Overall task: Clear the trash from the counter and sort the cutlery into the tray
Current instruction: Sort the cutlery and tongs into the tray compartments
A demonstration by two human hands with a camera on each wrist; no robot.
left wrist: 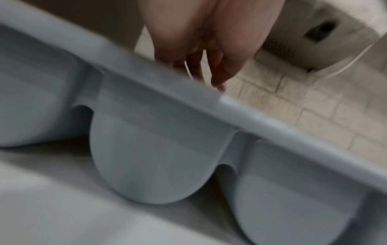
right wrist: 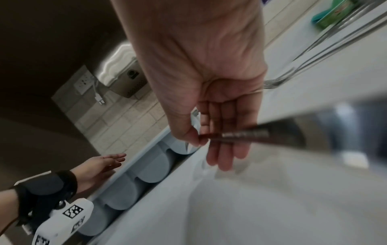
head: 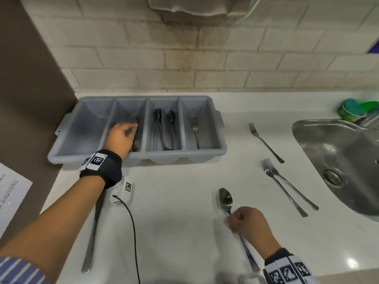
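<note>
At ten o'clock on the white counter (head: 184, 222), we are reaching our left hand (head: 121, 138) into the second compartment from the left of the grey plastic four-compartment cutlery tray (head: 114, 158), fingers extended and relaxed over dark-looking utensils lying there, probably knives; we cannot tell whether the fingers are touching them, and the right-wrist view is showing the fingers straight, gripping nothing. Down at five o'clock, our right hand (head: 248, 224) is pinching the handle of a shiny steel spoon (head: 225, 198) between thumb and fingertips, bowl pointing toward twelve o'clock, likely so it can go bowl-first into the third compartment, where other spoons (head: 166, 128) are already lying. A single fork (head: 195, 130) is sitting in the far-right compartment, which suggests that slot is for forks. Still waiting on the counter are a lone steel fork (head: 266, 140) at two o'clock, a crossed pair of forks (head: 287, 185) at three o'clock beside the steel sink (head: 328, 152), and a long steel knife (head: 92, 232) at eight o'clock under our left forearm. We are seeing no obvious trash, so sorting appears to be the remaining work.
</note>
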